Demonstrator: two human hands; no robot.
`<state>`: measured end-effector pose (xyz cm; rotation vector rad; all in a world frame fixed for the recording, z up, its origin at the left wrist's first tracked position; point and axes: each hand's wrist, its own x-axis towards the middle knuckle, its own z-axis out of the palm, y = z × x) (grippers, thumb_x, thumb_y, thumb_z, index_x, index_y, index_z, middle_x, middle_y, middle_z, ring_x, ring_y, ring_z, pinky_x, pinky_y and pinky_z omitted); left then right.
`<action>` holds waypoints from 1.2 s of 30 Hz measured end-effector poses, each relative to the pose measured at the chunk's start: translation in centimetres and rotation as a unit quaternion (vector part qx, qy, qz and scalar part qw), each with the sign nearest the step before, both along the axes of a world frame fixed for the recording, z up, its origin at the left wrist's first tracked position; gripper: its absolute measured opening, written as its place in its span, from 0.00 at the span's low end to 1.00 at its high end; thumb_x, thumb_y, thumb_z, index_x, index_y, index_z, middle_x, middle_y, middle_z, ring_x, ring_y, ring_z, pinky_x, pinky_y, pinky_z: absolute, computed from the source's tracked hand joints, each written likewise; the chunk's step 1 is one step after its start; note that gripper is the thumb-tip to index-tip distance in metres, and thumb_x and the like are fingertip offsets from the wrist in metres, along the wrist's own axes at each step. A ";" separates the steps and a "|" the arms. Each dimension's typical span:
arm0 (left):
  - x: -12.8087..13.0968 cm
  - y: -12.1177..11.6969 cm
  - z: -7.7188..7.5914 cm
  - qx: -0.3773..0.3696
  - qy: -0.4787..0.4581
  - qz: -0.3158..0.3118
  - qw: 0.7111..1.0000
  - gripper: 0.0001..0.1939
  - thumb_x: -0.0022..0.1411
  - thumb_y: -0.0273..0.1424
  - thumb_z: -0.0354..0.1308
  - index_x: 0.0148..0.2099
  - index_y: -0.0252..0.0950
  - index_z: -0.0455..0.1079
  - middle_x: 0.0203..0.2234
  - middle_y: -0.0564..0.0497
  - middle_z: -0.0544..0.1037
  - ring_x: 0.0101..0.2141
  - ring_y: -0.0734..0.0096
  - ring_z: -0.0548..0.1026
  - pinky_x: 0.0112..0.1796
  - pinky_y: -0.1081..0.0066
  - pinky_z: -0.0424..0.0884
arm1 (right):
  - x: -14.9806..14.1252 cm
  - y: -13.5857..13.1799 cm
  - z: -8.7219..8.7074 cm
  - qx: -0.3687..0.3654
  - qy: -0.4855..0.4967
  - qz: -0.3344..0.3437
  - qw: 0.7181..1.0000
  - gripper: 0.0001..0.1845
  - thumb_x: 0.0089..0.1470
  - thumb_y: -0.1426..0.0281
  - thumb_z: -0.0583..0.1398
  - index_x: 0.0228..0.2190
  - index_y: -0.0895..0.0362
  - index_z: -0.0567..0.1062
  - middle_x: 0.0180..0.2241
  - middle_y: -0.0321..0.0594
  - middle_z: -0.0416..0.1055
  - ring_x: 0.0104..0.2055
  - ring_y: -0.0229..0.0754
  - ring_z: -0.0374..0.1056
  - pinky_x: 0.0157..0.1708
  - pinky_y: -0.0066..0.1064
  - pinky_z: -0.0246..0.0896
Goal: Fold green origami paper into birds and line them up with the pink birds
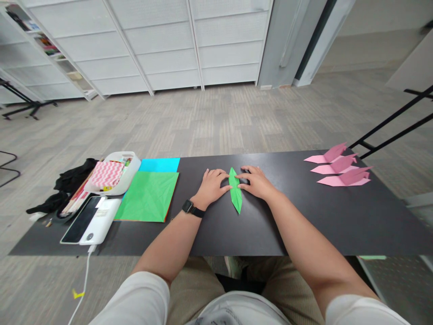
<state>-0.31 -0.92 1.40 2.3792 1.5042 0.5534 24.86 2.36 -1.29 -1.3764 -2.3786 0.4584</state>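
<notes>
A narrow piece of green origami paper [236, 195], folded into a long diamond pointed at both ends, lies on the dark table in front of me. My left hand [214, 186] holds its left edge with thumb and index finger. From the other side, my right hand [256, 182] has thumb and forefinger on the right edge, its other fingers curled. A crease runs down the middle of the paper. To the left lies a stack of square paper with a creased green sheet [149, 194] on top. Several pink folded paper birds [347, 178] stand in a row at the right.
A blue sheet [160, 164] shows behind the green stack. Further left are a white basket [132, 174] holding a pink zigzag-patterned item, a phone [83, 221], a white power bank [100, 222] with a cable, and black cloth [74, 176]. The dark table [270, 234] ends near my lap.
</notes>
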 end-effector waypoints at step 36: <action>0.2 0.3 0.5 0.092 -0.132 -0.051 0.986 0.07 0.74 0.32 0.60 0.44 0.43 0.80 0.48 0.51 0.85 0.50 0.65 0.80 0.69 0.47 0.57 | 0.0 0.0 2.1 0.184 0.141 0.070 0.970 0.14 0.61 0.74 0.65 0.44 0.45 0.84 0.51 0.43 0.76 0.56 0.53 0.70 0.58 0.52 0.66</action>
